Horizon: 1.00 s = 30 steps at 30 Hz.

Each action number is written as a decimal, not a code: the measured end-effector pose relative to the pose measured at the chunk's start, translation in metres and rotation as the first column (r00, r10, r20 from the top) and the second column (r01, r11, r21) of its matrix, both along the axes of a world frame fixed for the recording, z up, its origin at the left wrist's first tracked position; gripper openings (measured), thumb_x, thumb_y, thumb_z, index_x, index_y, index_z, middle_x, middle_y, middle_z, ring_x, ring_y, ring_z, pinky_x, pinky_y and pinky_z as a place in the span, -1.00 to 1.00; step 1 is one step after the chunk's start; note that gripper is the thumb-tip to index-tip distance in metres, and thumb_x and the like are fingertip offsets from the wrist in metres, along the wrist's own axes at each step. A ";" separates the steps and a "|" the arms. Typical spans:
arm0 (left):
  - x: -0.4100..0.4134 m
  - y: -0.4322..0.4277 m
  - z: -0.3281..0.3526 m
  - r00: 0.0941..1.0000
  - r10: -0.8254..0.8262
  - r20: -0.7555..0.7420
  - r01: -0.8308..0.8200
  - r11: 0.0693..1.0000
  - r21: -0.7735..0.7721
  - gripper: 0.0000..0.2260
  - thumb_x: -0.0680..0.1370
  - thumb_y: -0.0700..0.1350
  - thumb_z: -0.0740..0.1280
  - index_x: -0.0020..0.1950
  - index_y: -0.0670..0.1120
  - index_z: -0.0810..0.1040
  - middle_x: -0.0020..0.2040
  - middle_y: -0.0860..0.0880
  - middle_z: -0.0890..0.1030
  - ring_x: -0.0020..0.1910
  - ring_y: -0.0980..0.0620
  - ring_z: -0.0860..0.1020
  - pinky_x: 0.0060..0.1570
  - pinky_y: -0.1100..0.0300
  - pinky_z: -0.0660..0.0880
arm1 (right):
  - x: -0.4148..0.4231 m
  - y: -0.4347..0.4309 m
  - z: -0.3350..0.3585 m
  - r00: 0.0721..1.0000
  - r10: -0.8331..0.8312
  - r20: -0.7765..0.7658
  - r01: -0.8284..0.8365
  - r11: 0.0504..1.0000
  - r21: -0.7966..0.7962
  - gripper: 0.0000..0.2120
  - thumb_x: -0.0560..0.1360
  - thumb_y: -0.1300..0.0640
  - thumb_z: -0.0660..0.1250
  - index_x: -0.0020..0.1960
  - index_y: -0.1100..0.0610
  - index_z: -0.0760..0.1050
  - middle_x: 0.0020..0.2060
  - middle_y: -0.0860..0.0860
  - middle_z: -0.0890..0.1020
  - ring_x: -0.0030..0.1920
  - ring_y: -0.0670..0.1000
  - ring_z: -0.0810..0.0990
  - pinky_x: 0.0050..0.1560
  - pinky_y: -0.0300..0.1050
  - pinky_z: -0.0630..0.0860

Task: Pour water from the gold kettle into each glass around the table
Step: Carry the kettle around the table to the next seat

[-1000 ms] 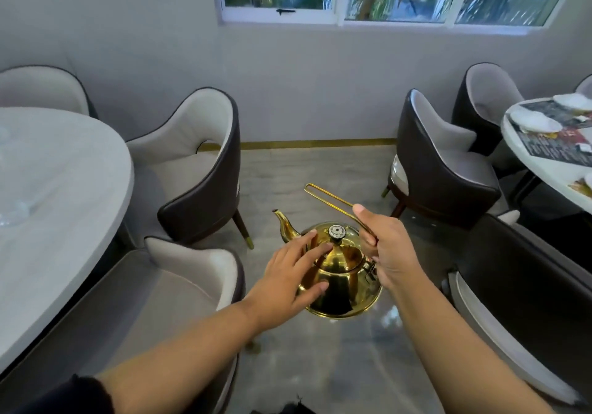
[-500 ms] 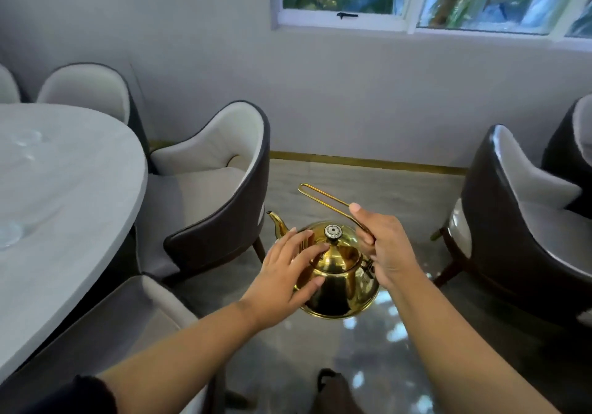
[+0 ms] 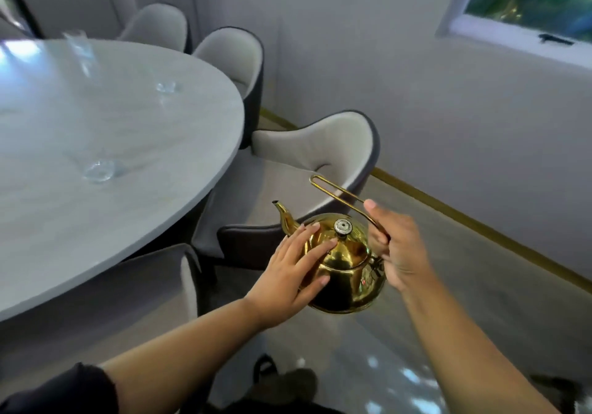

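My R hand (image 3: 395, 250) grips the gold kettle (image 3: 347, 272) handle (fist closed); L hand (image 3: 290, 274) lies flat on its lid side, fingers spread.

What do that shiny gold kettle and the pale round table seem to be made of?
The gold kettle looks like polished, gold-toned metal: it mirrors the left hand and the room. The round table top looks like matte grey stone or a stone-look laminate, with faint veining; I cannot tell which.

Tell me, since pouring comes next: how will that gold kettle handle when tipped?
The gold kettle looks polished, so probably slippery. Its thin wire handle may let it swing; the left hand steadies its lid side, the right hand grips the handle.
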State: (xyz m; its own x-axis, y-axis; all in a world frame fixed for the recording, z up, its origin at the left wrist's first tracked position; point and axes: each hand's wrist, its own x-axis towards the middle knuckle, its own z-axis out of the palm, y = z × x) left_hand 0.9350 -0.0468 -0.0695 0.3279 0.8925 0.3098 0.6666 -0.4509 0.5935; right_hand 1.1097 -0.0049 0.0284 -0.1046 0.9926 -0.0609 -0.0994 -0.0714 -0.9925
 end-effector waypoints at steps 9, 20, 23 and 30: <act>-0.075 0.080 0.000 0.970 0.243 -0.027 -0.244 0.970 -0.018 -0.54 0.59 0.21 0.04 0.46 0.30 0.00 0.53 0.10 0.00 0.53 0.03 -0.10 0.46 -0.18 0.00 | -0.087 0.120 -0.007 0.972 0.226 -0.070 -0.227 0.974 -0.006 -0.53 0.41 0.01 0.39 -0.57 0.04 0.25 -0.67 -0.12 0.24 -0.62 -0.13 0.15 -0.50 -0.25 0.05; -0.157 0.138 0.008 0.846 0.534 0.004 -0.530 0.841 -0.109 -0.52 0.56 0.19 0.10 0.45 0.30 -0.01 0.53 0.16 -0.03 0.52 0.14 -0.13 0.48 -0.14 -0.11 | -0.200 0.229 -0.006 0.851 0.522 -0.057 -0.523 0.852 -0.003 -0.51 0.43 -0.01 0.32 -0.61 0.05 0.25 -0.68 -0.09 0.23 -0.62 -0.10 0.14 -0.54 -0.34 0.18; -0.176 0.153 0.007 0.787 0.617 0.010 -0.611 0.781 -0.126 -0.51 0.55 0.22 0.09 0.43 0.35 -0.04 0.52 0.19 -0.03 0.52 0.15 -0.12 0.48 -0.12 -0.12 | -0.233 0.258 -0.005 0.790 0.612 -0.047 -0.613 0.790 -0.014 -0.51 0.41 -0.03 0.33 -0.60 0.08 0.23 -0.68 -0.08 0.21 -0.62 -0.10 0.13 -0.55 -0.35 0.17; -0.213 0.179 0.009 0.671 0.741 -0.035 -0.735 0.658 -0.167 -0.51 0.56 0.20 0.06 0.47 0.27 -0.02 0.52 0.22 -0.12 0.51 0.19 -0.18 0.48 -0.05 -0.22 | -0.307 0.308 -0.006 0.650 0.758 -0.052 -0.760 0.649 -0.033 -0.52 0.40 0.00 0.34 -0.61 0.04 0.24 -0.67 -0.07 0.21 -0.62 -0.10 0.12 -0.57 -0.33 0.16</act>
State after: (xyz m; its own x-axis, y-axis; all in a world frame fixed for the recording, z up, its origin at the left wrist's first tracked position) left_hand 0.7216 0.1319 -0.0601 -0.4667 0.8724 0.1452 0.7189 0.2786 0.6368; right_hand 0.8031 0.3028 0.0223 -0.8228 0.5615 -0.0878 -0.0193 -0.1821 -0.9831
